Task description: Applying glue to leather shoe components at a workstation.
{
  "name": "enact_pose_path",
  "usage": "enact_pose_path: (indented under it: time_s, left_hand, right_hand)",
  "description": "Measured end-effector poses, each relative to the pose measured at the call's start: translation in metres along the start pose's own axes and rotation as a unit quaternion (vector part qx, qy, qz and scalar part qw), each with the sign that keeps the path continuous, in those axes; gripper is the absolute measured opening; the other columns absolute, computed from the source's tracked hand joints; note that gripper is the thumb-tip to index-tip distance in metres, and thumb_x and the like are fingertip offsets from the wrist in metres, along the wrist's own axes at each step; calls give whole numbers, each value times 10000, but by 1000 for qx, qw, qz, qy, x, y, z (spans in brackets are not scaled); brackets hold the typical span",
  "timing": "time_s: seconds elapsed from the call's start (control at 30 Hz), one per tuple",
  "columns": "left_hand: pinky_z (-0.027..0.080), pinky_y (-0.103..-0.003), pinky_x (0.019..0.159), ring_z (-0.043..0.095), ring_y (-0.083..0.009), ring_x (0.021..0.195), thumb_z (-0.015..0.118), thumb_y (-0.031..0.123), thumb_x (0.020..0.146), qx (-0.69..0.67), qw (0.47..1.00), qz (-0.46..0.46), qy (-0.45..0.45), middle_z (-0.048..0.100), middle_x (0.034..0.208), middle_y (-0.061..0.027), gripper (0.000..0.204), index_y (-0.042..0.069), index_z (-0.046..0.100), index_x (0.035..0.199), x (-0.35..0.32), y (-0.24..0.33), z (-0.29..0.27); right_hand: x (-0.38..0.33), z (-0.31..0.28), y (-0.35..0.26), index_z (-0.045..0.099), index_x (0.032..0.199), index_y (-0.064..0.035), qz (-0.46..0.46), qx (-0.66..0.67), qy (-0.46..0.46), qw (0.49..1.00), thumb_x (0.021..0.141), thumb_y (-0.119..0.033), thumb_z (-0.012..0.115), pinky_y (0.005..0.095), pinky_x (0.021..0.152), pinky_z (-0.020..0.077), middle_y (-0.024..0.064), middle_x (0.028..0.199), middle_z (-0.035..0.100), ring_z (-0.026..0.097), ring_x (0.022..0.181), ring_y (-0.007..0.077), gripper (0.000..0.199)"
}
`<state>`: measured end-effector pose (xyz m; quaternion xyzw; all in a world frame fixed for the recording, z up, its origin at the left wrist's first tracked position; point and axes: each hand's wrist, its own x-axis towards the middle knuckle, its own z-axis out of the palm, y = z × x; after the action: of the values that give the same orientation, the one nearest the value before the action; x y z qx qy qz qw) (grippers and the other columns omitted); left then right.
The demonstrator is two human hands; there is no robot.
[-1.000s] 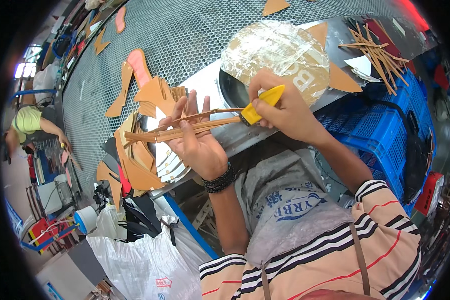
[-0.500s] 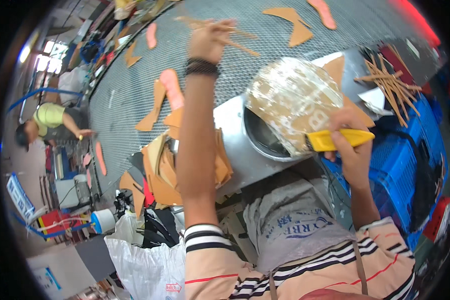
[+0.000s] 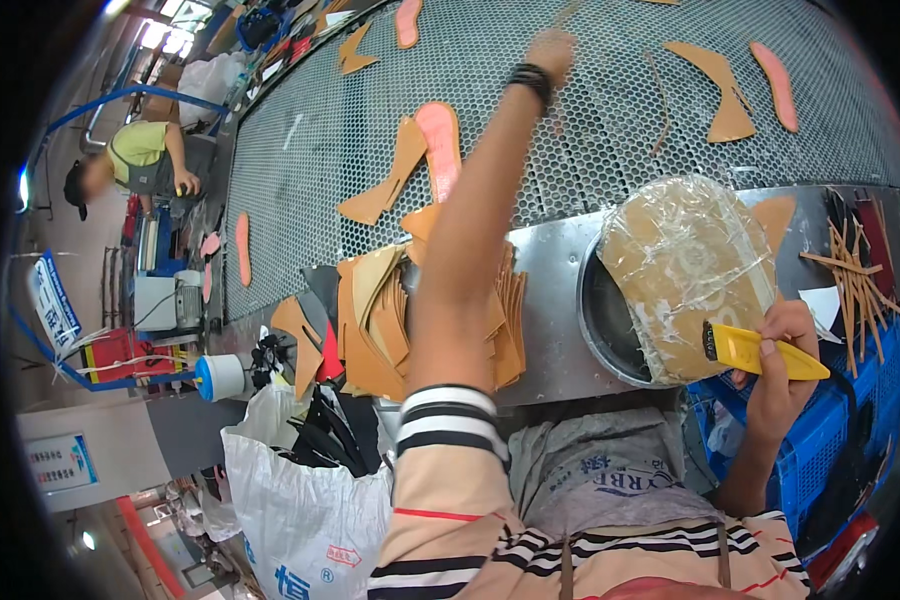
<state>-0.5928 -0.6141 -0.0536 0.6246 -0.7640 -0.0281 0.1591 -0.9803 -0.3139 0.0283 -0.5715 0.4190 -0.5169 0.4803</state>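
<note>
My left hand [image 3: 552, 55], smeared by motion, reaches over the metal mesh belt [image 3: 590, 150]. Its fingers look closed, and blurred thin tan strips [image 3: 568, 14] show beyond them. In my right hand [image 3: 770, 405] is a yellow-handled brush [image 3: 750, 351] with dark bristles, held over a round metal pot [image 3: 595, 335]. A tape-wrapped cardboard lid [image 3: 685, 265] covers much of the pot, so its contents are mostly hidden. One thin strip [image 3: 658, 105] lies on the mesh, right of my left hand. Curved tan pieces [image 3: 720, 90] and pink insole-shaped pieces [image 3: 774, 86] lie spread over the belt.
Stacked tan cut pieces [image 3: 370, 340] sit on the near metal ledge [image 3: 548, 340], under my left forearm. Loose tan sticks [image 3: 855, 280] lie at the right above a blue crate [image 3: 830, 440]. A white sack [image 3: 300, 500] stands lower left. Another person [image 3: 145, 150] works at the far left.
The view has shifted, so the scene sits differently in the picture. My left hand has swung farther out over the belt. A single strip now lies on the mesh. My right hand keeps the brush.
</note>
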Motion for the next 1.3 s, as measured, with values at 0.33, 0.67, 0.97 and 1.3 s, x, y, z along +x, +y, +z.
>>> enact_pose_path:
  time_s: [0.33, 0.67, 0.97, 1.3]
  left_hand:
    - [543, -425, 679, 682, -255, 831, 541, 289, 959, 11, 907, -421, 16, 698, 990, -130, 322, 91, 658, 1185, -198, -280, -83]
    - [546, -452, 865, 708, -336, 1020, 695, 574, 828, 122, 958, -248, -74, 733, 1033, -205, 667, -4, 651, 1160, -244, -165, -61]
    - [558, -469, 855, 710, -382, 962, 704, 543, 803, 91, 908, -403, -68, 733, 1021, -234, 604, 1, 702, 1071, -254, -125, -49]
    - [504, -564, 892, 654, -486, 1006, 499, 318, 965, 34, 897, -418, 140, 678, 1041, -331, 430, -49, 652, 1129, -257, -186, -61]
  right_hand:
    - [7, 19, 3, 533, 964, -2, 12, -6, -27, 1000, 901, -70, 554, 183, 456, 459, 90, 984, 460, 522, 583, 79, 95]
    - [-6, 30, -13, 553, 943, -7, 19, 25, -28, 999, 896, -31, 551, 195, 467, 486, 101, 990, 497, 560, 657, 100, 53]
    - [-13, 20, -22, 552, 955, -12, -6, 18, -19, 1000, 900, -39, 551, 197, 474, 474, 97, 1002, 508, 565, 640, 96, 61]
    - [-19, 23, -25, 536, 948, -18, -34, 6, -10, 999, 905, -73, 555, 191, 452, 431, 96, 994, 475, 525, 636, 94, 72]
